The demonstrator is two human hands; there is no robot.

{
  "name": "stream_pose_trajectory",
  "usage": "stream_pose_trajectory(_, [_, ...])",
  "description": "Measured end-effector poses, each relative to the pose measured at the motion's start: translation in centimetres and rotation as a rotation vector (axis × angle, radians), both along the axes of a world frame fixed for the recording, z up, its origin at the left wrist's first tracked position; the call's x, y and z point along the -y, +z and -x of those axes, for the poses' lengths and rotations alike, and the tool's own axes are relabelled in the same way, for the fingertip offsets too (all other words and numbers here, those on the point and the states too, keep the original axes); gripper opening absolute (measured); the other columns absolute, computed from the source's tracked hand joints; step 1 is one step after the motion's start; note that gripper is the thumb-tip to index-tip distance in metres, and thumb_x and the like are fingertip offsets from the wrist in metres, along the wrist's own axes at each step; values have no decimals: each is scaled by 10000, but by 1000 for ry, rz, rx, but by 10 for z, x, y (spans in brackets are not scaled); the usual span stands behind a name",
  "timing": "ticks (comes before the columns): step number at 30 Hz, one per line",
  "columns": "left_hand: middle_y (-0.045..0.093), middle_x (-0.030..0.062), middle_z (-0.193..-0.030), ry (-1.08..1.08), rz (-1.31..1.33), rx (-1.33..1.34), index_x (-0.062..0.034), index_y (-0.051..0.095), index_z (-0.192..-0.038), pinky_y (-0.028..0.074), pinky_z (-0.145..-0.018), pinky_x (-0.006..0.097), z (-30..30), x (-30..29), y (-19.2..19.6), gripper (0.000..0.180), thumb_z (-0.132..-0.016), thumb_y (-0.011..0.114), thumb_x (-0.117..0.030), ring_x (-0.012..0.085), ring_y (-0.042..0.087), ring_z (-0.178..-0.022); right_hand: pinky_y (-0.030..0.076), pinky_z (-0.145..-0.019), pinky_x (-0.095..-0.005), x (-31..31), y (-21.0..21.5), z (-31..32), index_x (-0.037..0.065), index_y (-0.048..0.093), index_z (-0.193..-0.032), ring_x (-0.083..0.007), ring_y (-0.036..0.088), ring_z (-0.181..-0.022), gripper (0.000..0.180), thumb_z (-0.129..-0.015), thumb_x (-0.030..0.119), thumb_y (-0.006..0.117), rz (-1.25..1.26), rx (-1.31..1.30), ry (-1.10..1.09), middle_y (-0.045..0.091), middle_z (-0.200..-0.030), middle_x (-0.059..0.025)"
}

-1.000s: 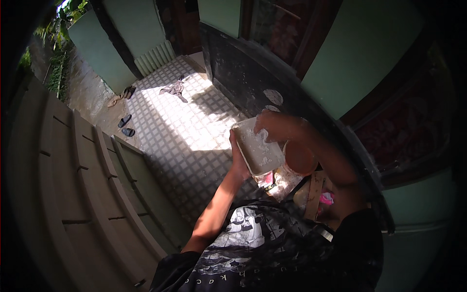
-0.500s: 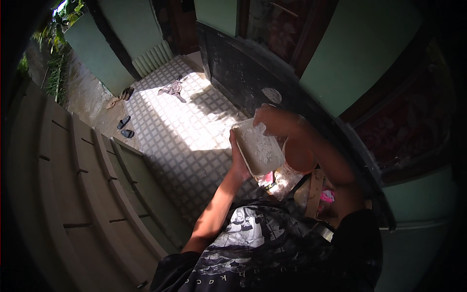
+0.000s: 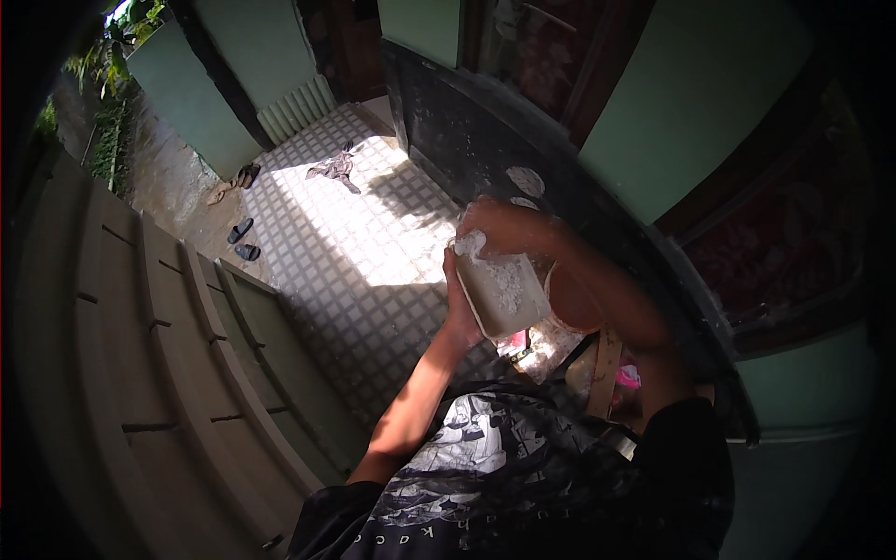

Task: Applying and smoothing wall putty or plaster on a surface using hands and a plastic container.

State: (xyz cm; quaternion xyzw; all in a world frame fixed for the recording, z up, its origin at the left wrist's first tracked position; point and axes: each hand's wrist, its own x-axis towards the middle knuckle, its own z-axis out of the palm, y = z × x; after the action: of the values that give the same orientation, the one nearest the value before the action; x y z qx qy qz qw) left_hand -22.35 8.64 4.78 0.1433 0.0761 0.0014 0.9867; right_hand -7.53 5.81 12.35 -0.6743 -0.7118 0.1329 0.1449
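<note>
A shallow white rectangular tray rests in my left hand, whose fingers grip its left side. Streaks of white paste or powder coat the inside of the tray. My right hand reaches across the tray to its far left corner, fingers curled. A white lump shows at those fingers; whether it is a wad of cloth or thick paste I cannot make out. Below my right forearm, an orange-brown round tub is partly covered.
A black low wall with white patches runs along the right. Wooden boards and a pink item lie near my body. On the tiled floor are a crumpled cloth and dark sandals. Tall panels line the left.
My right hand has moved left across the tray's far end, from its far right corner to the far left, and the white lump has moved with it. My left hand and tray have barely moved.
</note>
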Motion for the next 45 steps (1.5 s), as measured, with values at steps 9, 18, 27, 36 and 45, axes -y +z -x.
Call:
stream_pose_trajectory(9, [455, 134, -1288, 76, -46, -5, -111, 359, -1350, 386, -963, 521, 3, -8, -6, 940, -748, 224, -819, 325, 472, -1157, 416, -889, -358, 28, 18, 3, 71, 646, -989, -290, 512, -1013, 402, -595, 46, 722, 333, 38, 82, 588, -1006, -119])
stream_pose_trajectory(18, [472, 120, -1253, 58, -21, -25, -122, 378, -1339, 425, -911, 541, 1, -9, -7, 922, -753, 214, -815, 321, 490, -1123, 438, -856, -352, 39, 20, 11, 77, 646, -989, -277, 527, -1005, 439, -558, 43, 725, 400, 31, 124, 598, -993, -99])
stream_pose_trajectory(27, [442, 113, -1301, 36, -37, 32, -122, 359, -1350, 375, -971, 518, -1, -6, -11, 919, -762, 195, -809, 313, 453, -1178, 398, -924, -363, 40, -1, 10, 88, 588, -1091, -300, 464, -1067, 499, -611, -28, 659, 155, -92, 54, 549, -1057, -117])
stream_pose_trajectory(36, [452, 109, -1300, 56, -56, -24, -137, 379, -1342, 383, -964, 505, 5, -5, -8, 922, -747, 219, -822, 306, 460, -1174, 361, -975, -384, 41, -16, 12, 95, 532, -1178, -304, 439, -1098, 585, -620, -70, 590, 37, -175, 43, 500, -1145, -128])
stream_pose_trajectory(45, [468, 119, -1288, 72, -69, 23, -113, 371, -1342, 414, -951, 466, 6, -4, -13, 908, -774, 196, -799, 302, 482, -1157, 347, -996, -390, 34, 8, 26, 85, 533, -1200, -321, 425, -1128, 591, -628, -56, 573, 60, -162, -124, 532, -1189, -130])
